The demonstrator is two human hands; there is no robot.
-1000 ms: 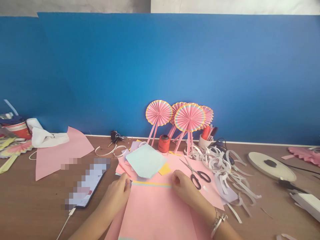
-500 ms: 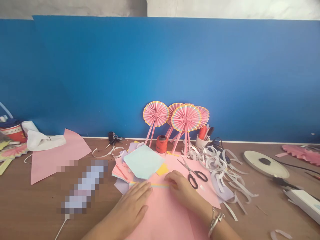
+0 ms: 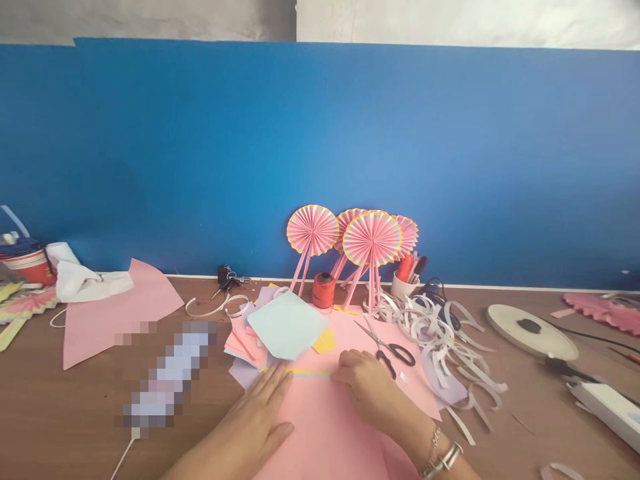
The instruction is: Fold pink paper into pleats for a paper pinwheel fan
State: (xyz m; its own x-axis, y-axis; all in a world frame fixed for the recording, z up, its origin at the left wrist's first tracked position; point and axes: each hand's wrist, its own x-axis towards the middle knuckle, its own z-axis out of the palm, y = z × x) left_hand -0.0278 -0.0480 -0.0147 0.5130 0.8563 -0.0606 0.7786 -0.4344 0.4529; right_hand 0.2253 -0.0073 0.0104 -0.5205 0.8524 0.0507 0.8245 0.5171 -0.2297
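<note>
A pink paper sheet lies in front of me, its far edge lined with a narrow yellow and light-blue strip. My left hand rests flat on the sheet's left side, fingers stretched and thumb apart, fingertips by the strip. At the strip's right end my right hand is closed, its curled fingers against the sheet's edge; the fingertips are partly hidden. Scissors with black handles lie just beyond my right hand. A light-blue paper piece and a yellow scrap lie beyond the strip.
Pleated pink paper fans lean against the blue panel behind a red thread spool. Curled white paper strips are heaped at right, near a round cream disc. Keys and a pink paper piece lie left.
My left hand has shifted slightly left along the strip, its thumb now wider from the fingers. My right hand has moved a little right and nearer to me, still curled.
</note>
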